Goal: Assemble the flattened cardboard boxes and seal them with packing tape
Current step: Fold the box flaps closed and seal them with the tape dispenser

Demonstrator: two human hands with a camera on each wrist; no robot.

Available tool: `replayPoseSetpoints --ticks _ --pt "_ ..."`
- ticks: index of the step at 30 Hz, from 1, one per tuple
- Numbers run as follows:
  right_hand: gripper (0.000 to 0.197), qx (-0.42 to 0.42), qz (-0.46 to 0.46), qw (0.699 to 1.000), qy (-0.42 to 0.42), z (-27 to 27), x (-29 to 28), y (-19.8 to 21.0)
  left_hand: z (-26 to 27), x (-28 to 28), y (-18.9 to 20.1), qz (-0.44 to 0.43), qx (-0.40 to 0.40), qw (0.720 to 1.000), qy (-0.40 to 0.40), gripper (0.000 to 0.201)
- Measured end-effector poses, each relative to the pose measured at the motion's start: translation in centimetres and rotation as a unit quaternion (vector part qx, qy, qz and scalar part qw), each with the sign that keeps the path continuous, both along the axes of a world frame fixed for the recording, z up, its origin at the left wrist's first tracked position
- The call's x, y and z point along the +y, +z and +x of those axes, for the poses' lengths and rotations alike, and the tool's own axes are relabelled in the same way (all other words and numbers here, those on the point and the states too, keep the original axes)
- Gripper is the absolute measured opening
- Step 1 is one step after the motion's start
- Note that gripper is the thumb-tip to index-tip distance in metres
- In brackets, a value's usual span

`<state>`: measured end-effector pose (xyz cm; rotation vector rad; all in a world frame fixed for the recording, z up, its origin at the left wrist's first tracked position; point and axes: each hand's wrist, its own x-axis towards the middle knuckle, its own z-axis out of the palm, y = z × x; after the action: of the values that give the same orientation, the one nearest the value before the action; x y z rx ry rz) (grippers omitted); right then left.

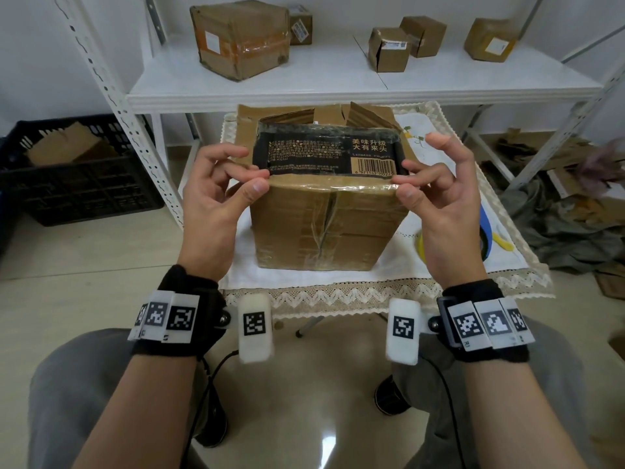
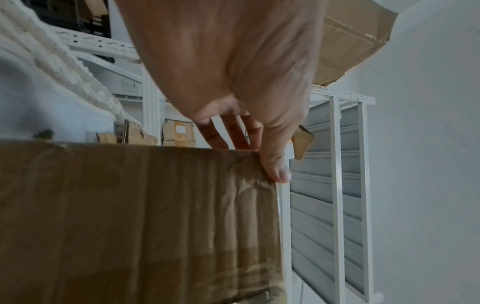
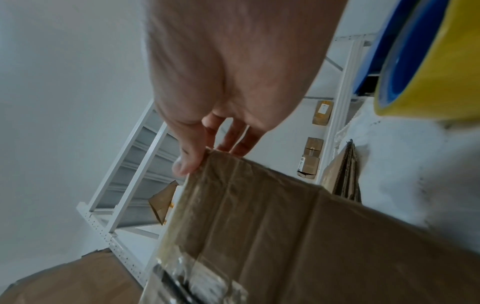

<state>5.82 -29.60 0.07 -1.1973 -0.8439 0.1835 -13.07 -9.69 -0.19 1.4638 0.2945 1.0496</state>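
Observation:
A brown cardboard box (image 1: 324, 225) stands on the cloth-covered table (image 1: 389, 275), its top face black with printed text and a barcode. Clear tape runs down the seam of its near face and along the top near edge. My left hand (image 1: 258, 181) pinches the left end of that edge between thumb and fingers; in the left wrist view my left hand (image 2: 257, 152) has its thumb on the box (image 2: 130, 216) at that corner. My right hand (image 1: 404, 186) pinches the right end the same way, and the right wrist view shows my right hand (image 3: 202, 156) gripping the box (image 3: 272, 226).
A yellow and blue tape roll (image 1: 487, 238) lies on the table right of the box, partly behind my right wrist. Flattened cardboard (image 1: 304, 113) lies behind the box. A white shelf (image 1: 338, 86) carries several boxes. A black crate (image 1: 77, 170) stands left; cardboard scraps (image 1: 558, 198) litter the floor right.

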Motion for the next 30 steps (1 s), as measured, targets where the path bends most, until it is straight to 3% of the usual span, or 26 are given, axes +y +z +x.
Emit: replayPoseSetpoints --ticks 7,14,17,22,26,28,30 --pt "0.05 0.047 0.036 0.998 -0.007 -1.3 0.2 -0.5 0.0 -0.4 -0.3 -0.004 -0.007 1.0 0.011 0.034" --pt "0.056 -0.061 -0.007 0.997 -0.049 -2.7 1.7 0.3 0.2 -1.6 1.3 0.088 0.069 0.993 0.025 0.031" --pt "0.067 -0.086 -0.038 0.995 -0.033 -3.2 1.4 0.4 0.4 -2.2 1.7 0.112 0.087 0.989 0.029 0.041" --pt "0.057 -0.095 -0.055 0.993 -0.043 -2.7 1.7 0.5 0.6 -1.9 1.6 0.146 0.107 0.982 0.051 0.034" --pt "0.06 -0.098 -0.044 0.993 -0.044 -2.5 1.9 0.4 0.8 -2.2 2.7 0.268 0.149 0.947 0.098 0.03" --pt "0.06 -0.101 -0.049 0.993 -0.043 -2.6 1.9 0.5 1.5 -2.9 3.2 0.324 0.181 0.925 0.085 0.035" --pt "0.061 -0.095 -0.052 0.993 -0.039 -2.6 1.7 0.5 2.5 -3.9 3.4 0.334 0.189 0.922 0.055 0.041"
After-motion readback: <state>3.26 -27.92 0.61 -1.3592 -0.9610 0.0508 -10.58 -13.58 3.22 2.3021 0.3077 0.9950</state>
